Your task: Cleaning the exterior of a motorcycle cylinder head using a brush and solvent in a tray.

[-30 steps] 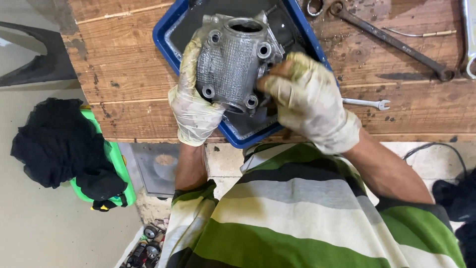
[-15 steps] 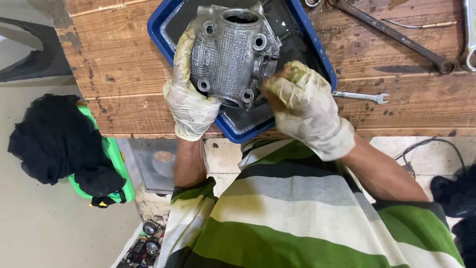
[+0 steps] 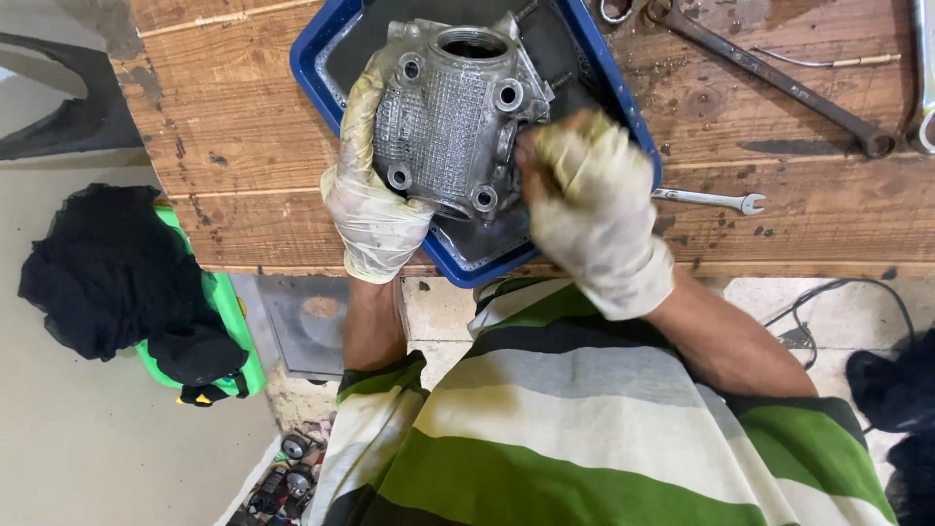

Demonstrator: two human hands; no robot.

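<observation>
Right hand (image 3: 592, 209) has shifted lower w/ fist blurred, curled shut against one grey metal engine casting (image 3: 446, 117); what it grips can't be told. Left hand (image 3: 370, 200) clamps casting's side over one blue tray (image 3: 310, 73). Beyond: two wrenches, small (image 3: 709, 200) & long (image 3: 774, 83), on wooden bench (image 3: 224, 146).

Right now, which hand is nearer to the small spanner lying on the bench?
Right. The right hand is just left of the small spanner; the left hand grips the metal casting farther away.

Rough cast-metal housing (image 3: 443, 117) (dull grey), worn wooden bench (image 3: 224, 146).
</observation>
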